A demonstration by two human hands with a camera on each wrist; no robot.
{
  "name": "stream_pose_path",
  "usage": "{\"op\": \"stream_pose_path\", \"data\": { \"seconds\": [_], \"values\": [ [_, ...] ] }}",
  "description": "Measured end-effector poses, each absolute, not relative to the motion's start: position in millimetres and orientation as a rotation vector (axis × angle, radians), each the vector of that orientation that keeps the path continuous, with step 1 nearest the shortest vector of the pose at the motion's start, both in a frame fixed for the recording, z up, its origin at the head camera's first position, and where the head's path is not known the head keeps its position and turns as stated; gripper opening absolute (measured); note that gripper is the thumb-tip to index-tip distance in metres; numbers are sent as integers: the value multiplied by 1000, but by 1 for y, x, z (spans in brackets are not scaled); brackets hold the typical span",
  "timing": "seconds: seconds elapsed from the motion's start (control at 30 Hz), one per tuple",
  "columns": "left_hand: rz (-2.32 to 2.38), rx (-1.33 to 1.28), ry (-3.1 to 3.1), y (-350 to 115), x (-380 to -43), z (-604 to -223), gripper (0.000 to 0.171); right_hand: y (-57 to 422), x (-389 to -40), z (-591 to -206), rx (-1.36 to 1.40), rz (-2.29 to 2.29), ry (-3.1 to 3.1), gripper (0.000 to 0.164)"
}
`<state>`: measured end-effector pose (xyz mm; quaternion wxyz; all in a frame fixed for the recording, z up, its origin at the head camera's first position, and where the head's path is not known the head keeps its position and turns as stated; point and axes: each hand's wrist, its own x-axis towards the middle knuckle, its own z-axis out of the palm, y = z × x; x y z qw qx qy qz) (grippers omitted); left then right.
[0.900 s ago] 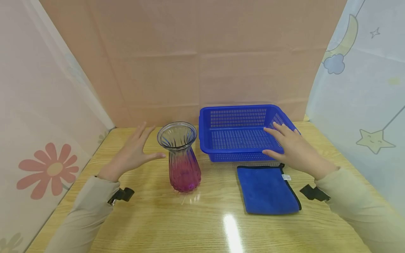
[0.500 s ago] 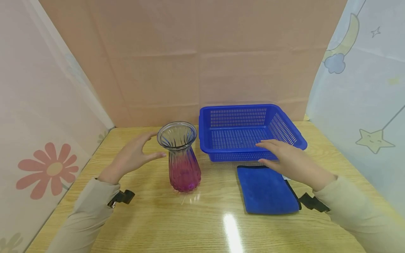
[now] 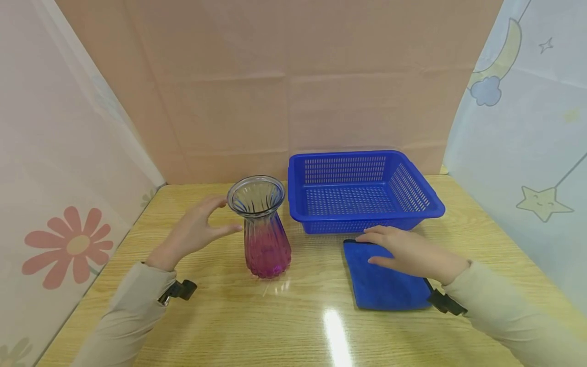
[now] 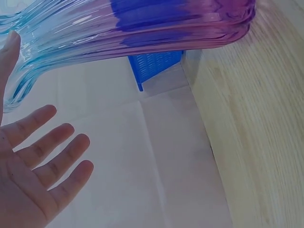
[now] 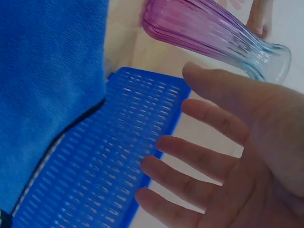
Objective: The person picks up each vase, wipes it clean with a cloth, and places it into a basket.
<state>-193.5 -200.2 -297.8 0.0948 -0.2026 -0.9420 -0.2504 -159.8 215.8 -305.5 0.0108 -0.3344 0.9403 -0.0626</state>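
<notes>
A ribbed glass vase (image 3: pixel 267 244), clear at the flared mouth and pink toward the base, stands upright on the table. My left hand (image 3: pixel 191 232) is just left of its neck, thumb and fingers spread apart; in the left wrist view the fingers (image 4: pixel 57 152) are extended and hold nothing. Over the folded blue cloth (image 3: pixel 385 290) hovers my right hand (image 3: pixel 408 252), its palm turned inward. The right wrist view has its loosely extended fingers (image 5: pixel 190 156) with no object in them. Part of the cloth's top edge is hidden behind this hand.
Behind the cloth, a blue perforated plastic basket (image 3: pixel 362 199) sits against the back of the wooden table (image 3: pixel 220 326). A peach backdrop (image 3: pixel 284 92) rises at the rear, with patterned sheets at both sides.
My right hand has come down and toward me, from in front of the basket to above the cloth. The left hand's fingers have lowered slightly beside the vase, which has not moved.
</notes>
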Motion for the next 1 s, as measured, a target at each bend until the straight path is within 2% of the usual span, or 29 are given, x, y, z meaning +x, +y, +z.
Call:
{"op": "stream_pose_path", "data": {
  "seconds": [0.5,0.73,1.0],
  "values": [
    [-866,-761,-2727,-192,-199,-311,75,208,-162,-333,-1038,-168,2713,51],
    [-919,-744,-2760,-188,-198,-316,84,204,-161,-343,-1019,-118,2674,51],
    [-937,-730,-2771,-185,-197,-320,88,201,-160,-352,-966,-127,2657,51]
  ]
}}
